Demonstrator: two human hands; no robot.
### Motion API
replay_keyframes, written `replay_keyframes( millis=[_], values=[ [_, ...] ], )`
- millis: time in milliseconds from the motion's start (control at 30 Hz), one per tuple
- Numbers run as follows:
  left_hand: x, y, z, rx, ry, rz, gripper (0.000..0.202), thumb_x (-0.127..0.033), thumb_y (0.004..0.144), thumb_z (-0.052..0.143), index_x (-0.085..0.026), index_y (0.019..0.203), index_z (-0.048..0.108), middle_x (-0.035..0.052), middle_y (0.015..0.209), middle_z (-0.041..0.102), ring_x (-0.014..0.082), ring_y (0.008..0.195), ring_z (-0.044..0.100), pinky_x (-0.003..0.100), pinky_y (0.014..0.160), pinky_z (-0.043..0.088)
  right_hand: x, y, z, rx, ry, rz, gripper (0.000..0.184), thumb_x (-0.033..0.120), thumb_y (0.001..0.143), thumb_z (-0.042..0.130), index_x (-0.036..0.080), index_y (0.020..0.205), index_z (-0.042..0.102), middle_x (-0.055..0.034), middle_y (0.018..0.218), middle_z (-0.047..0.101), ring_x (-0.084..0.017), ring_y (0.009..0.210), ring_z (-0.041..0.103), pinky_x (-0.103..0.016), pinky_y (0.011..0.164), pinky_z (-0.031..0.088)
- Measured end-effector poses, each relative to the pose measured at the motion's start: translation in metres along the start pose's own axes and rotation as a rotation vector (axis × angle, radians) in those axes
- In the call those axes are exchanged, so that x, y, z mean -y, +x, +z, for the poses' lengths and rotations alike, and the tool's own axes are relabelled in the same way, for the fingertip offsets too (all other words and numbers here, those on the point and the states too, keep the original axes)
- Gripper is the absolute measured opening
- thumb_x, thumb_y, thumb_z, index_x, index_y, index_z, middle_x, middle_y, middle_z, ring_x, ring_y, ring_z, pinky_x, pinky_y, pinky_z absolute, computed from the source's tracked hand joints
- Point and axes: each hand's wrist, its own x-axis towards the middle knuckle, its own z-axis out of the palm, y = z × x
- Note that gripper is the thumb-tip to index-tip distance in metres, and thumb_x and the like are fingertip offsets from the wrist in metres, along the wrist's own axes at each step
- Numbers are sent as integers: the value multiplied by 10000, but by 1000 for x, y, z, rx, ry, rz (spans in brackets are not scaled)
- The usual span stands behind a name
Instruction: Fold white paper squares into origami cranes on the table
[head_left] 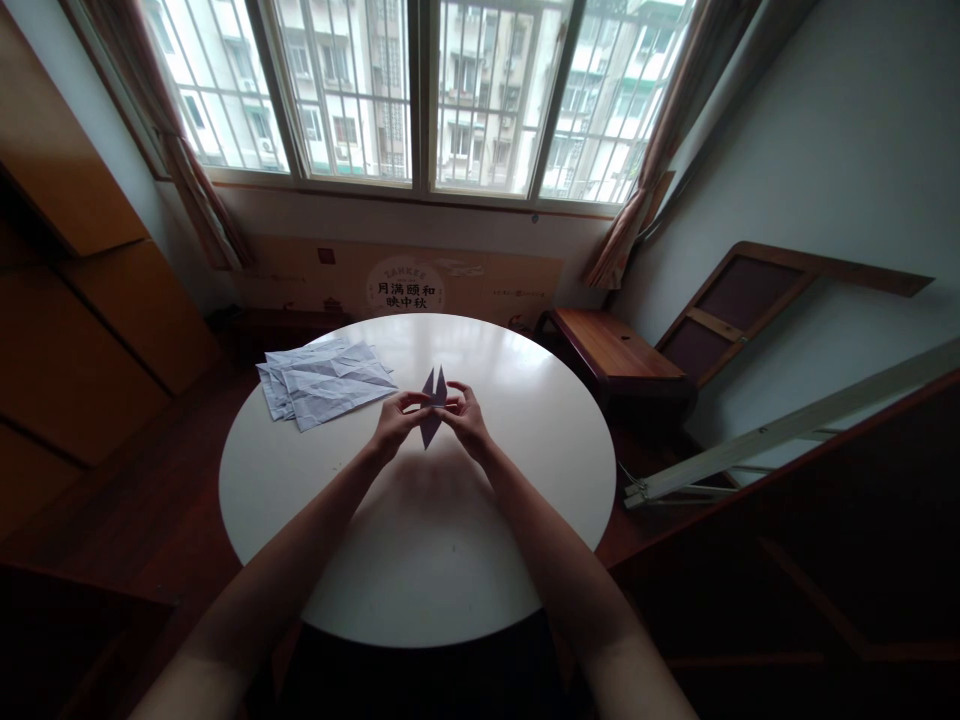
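A small folded piece of purple paper with two upward points and a downward tip hangs above the middle of a round white table. My left hand pinches its left side and my right hand pinches its right side. Both hands have their fingers closed on the paper, held a little above the tabletop.
A fanned stack of creased white paper sheets lies on the table's far left. A wooden bench stands to the right behind the table, a wooden cabinet to the left, and a barred window ahead.
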Motion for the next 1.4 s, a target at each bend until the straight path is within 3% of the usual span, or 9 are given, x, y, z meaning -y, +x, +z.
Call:
replay_keyframes(
  millis=[100,200,267,433,667,800,1000,1200,1400],
  values=[
    [-2,-1,1,17,1,15,452,-315,525,861,-106,878,671,92,891,694,223,821,663,338,750,529,-3,2,-1,-37,-32,49,545,436,559,827,183,992,614,6,719,636,-149,644,616,-297,642,505],
    [-2,-1,2,11,-44,-27,656,-279,498,882,-135,1076,606,74,902,687,210,782,674,340,723,541,-6,4,-3,-49,-105,54,436,503,577,796,143,787,665,-29,674,653,-146,606,593,-290,609,481],
    [-2,-2,2,-10,-69,-80,755,-294,503,887,-143,1164,555,68,881,687,197,736,675,340,701,544,-5,4,-3,-57,-114,49,427,510,564,799,141,743,682,-42,676,669,-155,609,596,-296,605,475],
    [-1,-3,1,55,-96,-174,590,-393,552,862,-70,988,631,97,770,698,202,667,668,353,684,537,-3,3,-1,-36,-53,57,425,493,534,817,143,749,708,-49,671,689,-176,620,614,-310,614,476],
    [-3,-1,0,50,-139,-153,656,-333,509,881,-88,1067,639,20,671,661,167,605,638,313,638,526,1,2,0,7,18,94,427,468,510,837,133,741,708,-38,645,684,-152,581,600,-297,597,480],
    [-5,-1,3,27,-149,-155,511,-361,542,862,-83,927,673,51,739,683,153,628,630,256,594,500,5,-3,4,68,-4,151,424,446,485,855,133,715,684,-28,634,671,-145,573,600,-281,570,473],
    [-3,3,-2,39,-291,-226,418,-380,549,866,-90,756,647,23,619,645,126,519,588,242,524,483,7,-7,9,142,-49,141,419,506,558,815,152,701,644,-4,610,629,-112,543,554,-253,538,438],
    [-11,0,-3,175,-366,-390,285,-256,642,833,-90,817,680,0,589,602,72,474,529,182,472,428,6,2,-4,29,14,137,410,532,636,761,163,797,686,-9,645,611,-88,540,505,-247,549,403],
    [-16,-4,-1,253,-303,-454,285,-236,613,843,-84,805,695,3,588,594,57,462,492,163,430,361,11,1,-8,106,86,189,359,399,621,795,180,893,711,-13,716,634,-87,602,520,-248,610,409]
  ],
)
